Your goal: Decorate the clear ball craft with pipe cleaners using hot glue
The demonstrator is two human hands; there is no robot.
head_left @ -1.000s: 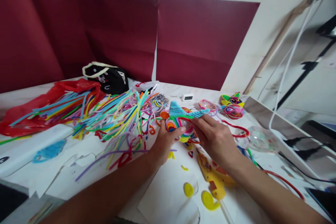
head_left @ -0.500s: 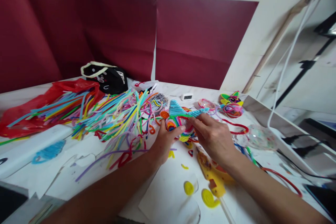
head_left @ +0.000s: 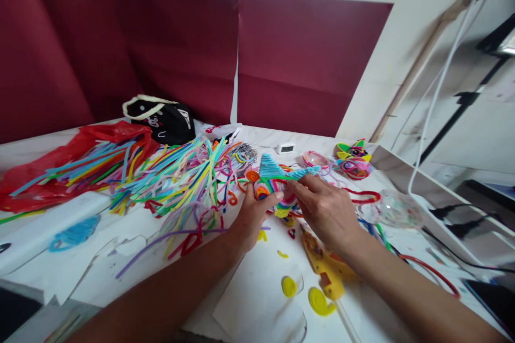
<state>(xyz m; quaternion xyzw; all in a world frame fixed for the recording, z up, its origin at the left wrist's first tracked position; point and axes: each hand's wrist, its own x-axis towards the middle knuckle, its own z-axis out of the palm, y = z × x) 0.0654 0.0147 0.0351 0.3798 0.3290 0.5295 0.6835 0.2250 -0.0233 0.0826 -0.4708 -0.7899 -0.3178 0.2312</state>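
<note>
Fuzzy multicolour craft (head_left: pixel 286 201), held between left hand (head_left: pixel 252 218) and right hand (head_left: pixel 328 208), lengthwise left to right. Ribbed light-blue strip along top, peaked at left; rainbow-striped body below, yellow bits underneath. Orange coil (head_left: pixel 252 176) at left end. Fingers partly hide body; attachment unclear.

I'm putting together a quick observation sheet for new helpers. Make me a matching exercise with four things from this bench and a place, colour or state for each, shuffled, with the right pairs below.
Things
1. Craft
2. Glue gun
3. Black bag
4. Red bag

Descriptions
A. Has a cream handle
B. Lies at the far left, with pipe cleaners on it
C. Between the left hand and the right hand
D. Yellow, by the right forearm

Pairs: 1-C, 2-D, 3-A, 4-B
</note>
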